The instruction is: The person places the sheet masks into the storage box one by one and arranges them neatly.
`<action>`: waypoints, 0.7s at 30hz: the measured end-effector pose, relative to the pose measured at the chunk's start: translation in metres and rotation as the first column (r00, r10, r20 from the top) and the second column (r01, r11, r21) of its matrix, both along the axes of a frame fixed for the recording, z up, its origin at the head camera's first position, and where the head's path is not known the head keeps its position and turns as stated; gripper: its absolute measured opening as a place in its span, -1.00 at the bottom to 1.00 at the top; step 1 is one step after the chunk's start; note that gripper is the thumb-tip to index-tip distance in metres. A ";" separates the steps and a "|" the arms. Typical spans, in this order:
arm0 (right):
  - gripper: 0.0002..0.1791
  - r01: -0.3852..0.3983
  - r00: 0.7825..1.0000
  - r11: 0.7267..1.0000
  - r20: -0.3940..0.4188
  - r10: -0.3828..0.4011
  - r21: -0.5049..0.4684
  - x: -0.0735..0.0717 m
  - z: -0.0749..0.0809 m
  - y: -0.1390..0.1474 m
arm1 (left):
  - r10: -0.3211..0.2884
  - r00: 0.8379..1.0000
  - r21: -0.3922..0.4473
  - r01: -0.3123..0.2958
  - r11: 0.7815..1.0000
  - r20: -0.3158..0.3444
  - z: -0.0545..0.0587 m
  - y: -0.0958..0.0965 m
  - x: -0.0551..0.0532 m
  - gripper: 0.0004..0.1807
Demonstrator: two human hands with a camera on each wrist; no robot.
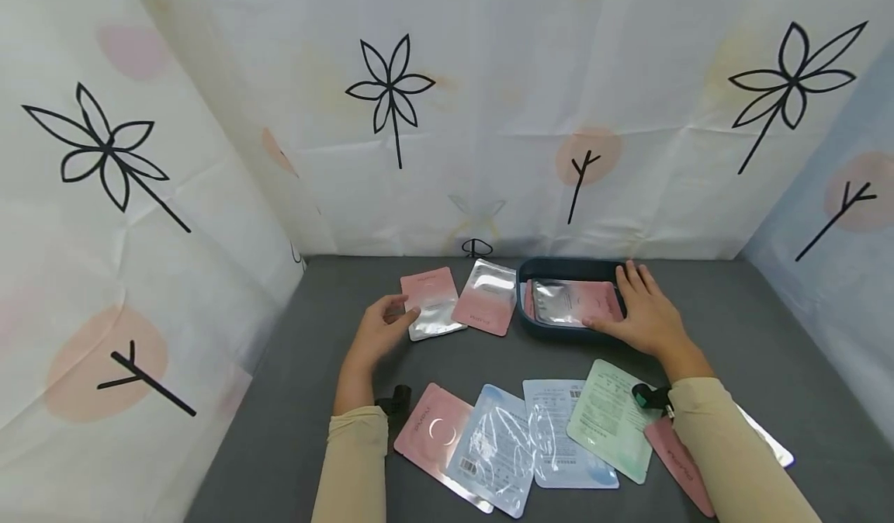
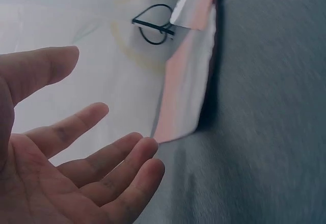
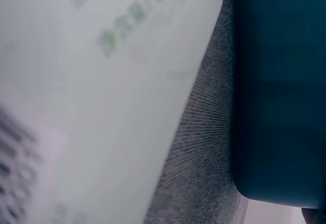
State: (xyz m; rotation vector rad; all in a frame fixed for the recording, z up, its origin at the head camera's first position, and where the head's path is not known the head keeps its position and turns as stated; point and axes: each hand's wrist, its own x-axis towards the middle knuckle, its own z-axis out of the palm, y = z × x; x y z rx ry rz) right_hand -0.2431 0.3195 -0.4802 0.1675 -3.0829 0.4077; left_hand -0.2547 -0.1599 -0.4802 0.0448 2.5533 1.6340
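My left hand is beside a pink and silver foil sachet, fingers apart and nothing held. In the left wrist view the fingertips overlap the near end of that sachet. A second pink and silver sachet leans close to a dark blue bin. Inside the bin lie pink and silver sachets. My right hand rests on the bin's right end, with straight, spread fingers at the rim and the thumb over the front edge. The right wrist view shows the bin's outer wall, the hand mostly out of frame.
Along the front of the grey table lie a pink sachet, two pale blue sachets and a green one. Another pink sachet is partly under the right forearm. A patterned curtain stands behind.
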 end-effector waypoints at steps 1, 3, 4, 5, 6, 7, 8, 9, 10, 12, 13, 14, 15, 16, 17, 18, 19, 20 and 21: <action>0.43 -0.002 1.000 1.000 -0.001 0.002 -0.004 0.000 0.000 0.000 | 0.000 1.000 -0.006 0.000 1.000 0.004 -0.001 -0.001 0.000 -0.33; 0.44 -0.009 1.000 1.000 -0.005 0.009 -0.008 0.001 -0.001 0.000 | 0.007 1.000 -0.025 -0.007 1.000 0.008 -0.004 -0.001 -0.003 -0.34; 0.44 -0.009 1.000 1.000 -0.007 0.009 -0.007 0.001 -0.001 0.000 | 0.004 1.000 -0.039 -0.003 0.999 0.006 -0.006 -0.001 -0.006 -0.34; 0.44 -0.010 1.000 1.000 -0.007 0.010 -0.006 0.002 -0.001 0.001 | 0.000 1.000 -0.055 0.000 0.998 0.002 -0.008 -0.001 -0.008 -0.34; 0.44 -0.010 1.000 1.000 -0.007 0.010 -0.006 0.002 -0.001 0.001 | -0.003 1.000 -0.066 0.003 0.998 0.001 -0.010 -0.001 -0.011 -0.33; 0.44 -0.010 1.000 1.000 -0.006 0.010 -0.006 0.003 -0.001 0.001 | -0.004 1.000 -0.074 0.004 0.997 0.001 -0.012 0.000 -0.014 -0.33; 0.44 -0.009 1.000 1.000 -0.007 0.009 -0.004 0.003 0.000 0.002 | -0.007 1.000 -0.082 0.007 0.997 0.001 -0.014 0.000 -0.017 -0.32; 0.44 -0.008 1.000 1.000 -0.007 0.008 -0.001 0.003 0.000 0.002 | -0.011 1.000 -0.086 0.011 0.996 0.000 -0.015 0.001 -0.020 -0.31; 0.44 -0.009 1.000 1.000 -0.006 0.009 0.001 0.003 -0.001 0.002 | -0.014 1.000 -0.088 0.014 0.996 0.002 -0.017 0.002 -0.023 -0.31; 0.44 -0.015 1.000 1.000 -0.005 0.015 -0.003 0.003 -0.001 0.002 | 0.002 1.000 -0.084 0.000 0.996 0.017 -0.018 0.003 -0.027 -0.32; 0.44 -0.018 1.000 1.000 -0.004 0.018 -0.003 0.003 -0.001 0.001 | 0.010 1.000 -0.086 -0.008 0.996 0.026 -0.018 0.003 -0.028 -0.32; 0.44 -0.020 1.000 1.000 -0.004 0.019 -0.003 0.003 -0.001 0.001 | 0.015 0.999 -0.087 -0.012 0.996 0.033 -0.018 0.004 -0.031 -0.33; 0.45 -0.019 1.000 1.000 -0.003 0.019 -0.001 0.003 -0.001 0.001 | 0.017 0.999 -0.090 -0.013 0.996 0.038 -0.019 0.004 -0.033 -0.34; 0.45 -0.018 1.000 1.000 -0.004 0.018 -0.001 0.003 -0.001 0.000 | 0.019 0.999 -0.090 -0.015 0.996 0.044 -0.019 0.006 -0.036 -0.36; 0.45 -0.017 1.000 1.000 -0.004 0.017 0.000 0.003 -0.001 0.000 | 0.023 0.999 -0.089 -0.019 0.996 0.047 -0.020 0.007 -0.039 -0.37; 0.45 -0.016 1.000 1.000 -0.006 0.016 0.001 0.003 -0.001 0.000 | 0.031 0.998 -0.086 -0.026 0.996 0.050 -0.020 0.009 -0.042 -0.38; 0.45 -0.016 1.000 1.000 -0.007 0.016 0.003 0.003 -0.001 0.000 | 0.038 0.998 -0.080 -0.034 0.996 0.050 -0.021 0.010 -0.045 -0.40; 0.45 -0.017 1.000 1.000 -0.009 0.017 0.002 0.003 -0.001 0.000 | 0.047 0.997 -0.072 -0.044 0.996 0.053 -0.021 0.012 -0.048 -0.41; 0.45 -0.018 1.000 1.000 -0.011 0.018 0.003 0.003 -0.001 0.000 | 0.058 0.997 -0.066 -0.054 0.996 0.055 -0.021 0.013 -0.051 -0.42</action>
